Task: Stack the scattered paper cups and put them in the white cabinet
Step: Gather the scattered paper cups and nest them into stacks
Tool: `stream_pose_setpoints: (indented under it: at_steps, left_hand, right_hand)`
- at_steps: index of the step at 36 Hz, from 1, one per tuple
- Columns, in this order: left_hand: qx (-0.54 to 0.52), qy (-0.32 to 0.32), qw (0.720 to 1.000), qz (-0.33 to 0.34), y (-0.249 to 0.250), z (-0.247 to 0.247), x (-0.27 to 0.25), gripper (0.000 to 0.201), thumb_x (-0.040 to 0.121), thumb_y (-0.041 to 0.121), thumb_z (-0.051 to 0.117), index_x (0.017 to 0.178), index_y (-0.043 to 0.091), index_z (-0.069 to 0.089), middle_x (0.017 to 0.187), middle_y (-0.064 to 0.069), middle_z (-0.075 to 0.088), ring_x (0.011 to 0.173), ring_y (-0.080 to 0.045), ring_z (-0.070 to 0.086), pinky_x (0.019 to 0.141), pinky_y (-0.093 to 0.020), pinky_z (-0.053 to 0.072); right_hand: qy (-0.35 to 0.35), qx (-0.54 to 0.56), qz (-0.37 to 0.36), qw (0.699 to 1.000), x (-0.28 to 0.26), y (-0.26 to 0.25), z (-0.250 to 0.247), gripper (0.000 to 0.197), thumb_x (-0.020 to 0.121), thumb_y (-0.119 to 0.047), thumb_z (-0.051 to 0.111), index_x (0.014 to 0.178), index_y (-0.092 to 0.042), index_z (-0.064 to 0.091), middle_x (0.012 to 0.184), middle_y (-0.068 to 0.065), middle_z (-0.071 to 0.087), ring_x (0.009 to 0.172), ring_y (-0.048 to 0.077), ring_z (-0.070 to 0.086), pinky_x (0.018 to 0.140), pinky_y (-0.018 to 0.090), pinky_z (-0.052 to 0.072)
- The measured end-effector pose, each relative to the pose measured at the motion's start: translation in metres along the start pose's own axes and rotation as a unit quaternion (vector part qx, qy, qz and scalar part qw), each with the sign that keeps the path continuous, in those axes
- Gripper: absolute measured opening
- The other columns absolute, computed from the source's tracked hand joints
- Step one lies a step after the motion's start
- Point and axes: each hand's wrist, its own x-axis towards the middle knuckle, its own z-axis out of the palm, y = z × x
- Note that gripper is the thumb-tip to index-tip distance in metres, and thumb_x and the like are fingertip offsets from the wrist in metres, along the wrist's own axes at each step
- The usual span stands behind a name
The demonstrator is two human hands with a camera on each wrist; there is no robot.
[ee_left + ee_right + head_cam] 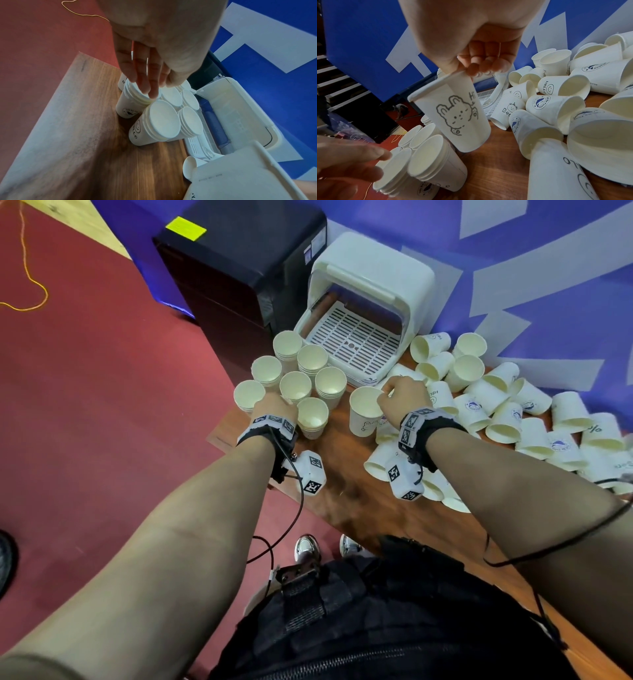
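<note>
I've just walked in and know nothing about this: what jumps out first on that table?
A heap of toppled white paper cups sprawls over the right of the wooden table, against tidy upright cup stacks at its left end. Between them, the right hand pinches a bunny-printed paper cup by its rim, before the open white plastic cabinet.

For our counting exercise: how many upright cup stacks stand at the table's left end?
7 stacks, left of the white cabinet: two at the back, three mid-row, two in front. The left hand may hide another.
</note>
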Motion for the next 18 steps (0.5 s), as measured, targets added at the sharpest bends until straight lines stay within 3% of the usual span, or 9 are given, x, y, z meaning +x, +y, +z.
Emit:
stream_pose_setpoints:
  at_steps: [5,8,11,13,15,18]
  left_hand:
    - [-0.010,-0.017,1.000,-0.004,-0.006,-0.001,-0.003,0.028,0.093,0.020,0.058,0.114,0.004,0.069,0.114,-0.017,0.069,0.080,-0.023,0.050,0.073,-0.028,0.043]
    - [-0.024,-0.028,0.999,-0.010,-0.009,-0.005,-0.007,0.026,0.092,0.018,0.059,0.110,0.002,0.070,0.109,-0.016,0.070,0.079,-0.025,0.053,0.074,-0.030,0.049]
    - [-0.046,-0.044,0.998,-0.022,-0.015,-0.007,-0.012,0.019,0.089,0.018,0.063,0.101,0.006,0.072,0.102,-0.016,0.072,0.081,-0.028,0.066,0.081,-0.036,0.059]
    - [-0.050,-0.058,0.997,-0.032,-0.020,-0.008,-0.015,0.010,0.086,0.023,0.065,0.086,0.015,0.070,0.095,-0.013,0.074,0.082,-0.028,0.070,0.078,-0.037,0.059]
    - [-0.051,-0.070,0.995,-0.042,-0.026,-0.010,-0.018,0.019,0.080,0.036,0.063,0.076,0.017,0.066,0.084,-0.008,0.074,0.078,-0.028,0.071,0.075,-0.037,0.059]
    - [-0.059,-0.074,0.994,-0.059,-0.033,-0.012,-0.021,0.036,0.069,0.047,0.056,0.077,0.015,0.070,0.077,-0.008,0.073,0.072,-0.029,0.071,0.075,-0.040,0.060]
  right_hand:
    - [0.022,0.046,0.004,0.999,0.004,-0.012,0.004,0.023,0.081,-0.019,0.055,0.099,-0.018,0.070,0.097,0.009,0.067,0.085,0.028,0.063,0.073,0.030,0.051]
    - [0.028,0.083,-0.005,0.996,0.009,-0.028,0.009,0.020,0.082,-0.018,0.057,0.097,-0.019,0.070,0.094,0.007,0.065,0.089,0.025,0.060,0.073,0.028,0.047]
    - [0.019,0.107,-0.010,0.994,0.010,-0.046,0.016,0.018,0.081,-0.014,0.057,0.093,-0.015,0.070,0.080,0.003,0.062,0.076,0.022,0.060,0.069,0.027,0.049]
    - [0.005,0.112,-0.025,0.993,0.011,-0.055,0.023,0.019,0.081,-0.013,0.058,0.094,-0.012,0.071,0.081,0.004,0.065,0.077,0.024,0.063,0.072,0.030,0.053]
    - [-0.007,0.101,-0.038,0.994,0.010,-0.062,0.031,0.020,0.080,-0.014,0.059,0.097,-0.013,0.071,0.089,0.006,0.068,0.083,0.024,0.064,0.075,0.028,0.052]
    - [-0.019,0.070,-0.046,0.996,0.009,-0.068,0.043,0.019,0.079,-0.015,0.059,0.095,-0.010,0.070,0.097,0.011,0.071,0.086,0.027,0.063,0.073,0.028,0.049]
